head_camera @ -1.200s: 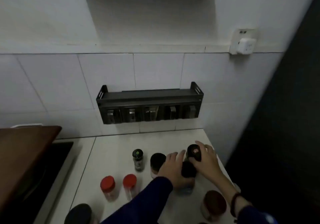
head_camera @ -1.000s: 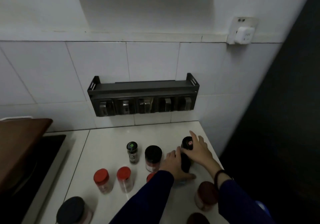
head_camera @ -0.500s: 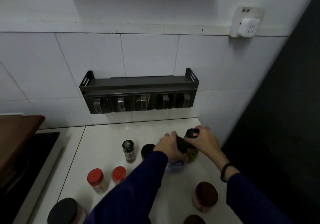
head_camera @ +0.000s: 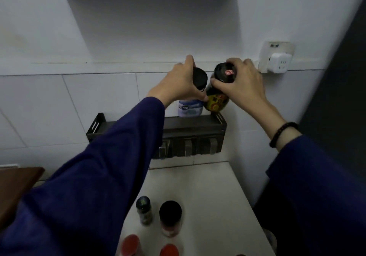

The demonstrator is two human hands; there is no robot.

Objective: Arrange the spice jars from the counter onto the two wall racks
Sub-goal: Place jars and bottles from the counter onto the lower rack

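From the head camera: the left hand (head_camera: 178, 83) grips a blue-labelled jar (head_camera: 190, 107), the right hand (head_camera: 240, 84) a yellow-labelled jar (head_camera: 216, 103) (black lids both), side by side at the lower wall rack (head_camera: 195, 124). Four more jars stand on the counter (head_camera: 213, 202).

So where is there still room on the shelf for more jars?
The lower rack looks bare from its left end up to the blue-labelled jar, though the sleeve hides part of it. The right end is crowded: the left hand and right hand hold that jar and the dark jar side by side there.
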